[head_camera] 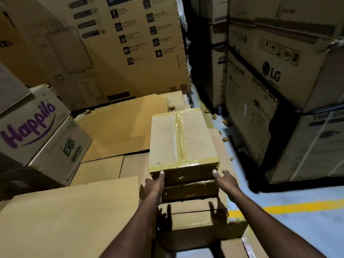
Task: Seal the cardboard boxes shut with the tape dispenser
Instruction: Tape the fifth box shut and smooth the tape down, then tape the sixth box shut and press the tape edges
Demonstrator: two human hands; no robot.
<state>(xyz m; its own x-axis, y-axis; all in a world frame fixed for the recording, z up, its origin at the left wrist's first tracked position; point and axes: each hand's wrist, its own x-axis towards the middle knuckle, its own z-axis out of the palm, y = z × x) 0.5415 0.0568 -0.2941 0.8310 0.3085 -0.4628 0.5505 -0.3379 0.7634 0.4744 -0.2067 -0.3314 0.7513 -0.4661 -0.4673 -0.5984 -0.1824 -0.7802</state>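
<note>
Both hands are on the box right now: the left hand (pixel 155 185) has its grip around the near left corner of the sealed cardboard box (pixel 183 140), thumb up on the taped edge, while the right hand (pixel 226 180) presses its grip against the near right corner, thumb tip at the top edge and fingers spread down the side. So the box is held between the two hands at its near end. Its top flaps are closed, with a glossy strip of clear tape (pixel 180 135) running down the centre seam and more tape across the near and far edges. The near face looks crumpled and wrapped in tape as well.

The box sits above a lower carton (pixel 201 226), whose top shows the shadows of the hands, and both rest among flattened cardboard sheets (pixel 119 127) spread over the floor. Off to the left stands a carton marked Happilo (pixel 37 131) in purple letters. Straight ahead leans a tall printed carton (pixel 134 43), and on the right rise stacked LG washing machine cartons (pixel 270 75). A yellow floor line (pixel 297 206) crosses the grey floor (pixel 307 229) near the right forearm, and small brown scraps (pixel 226 122) lie scattered near the stacks.
</note>
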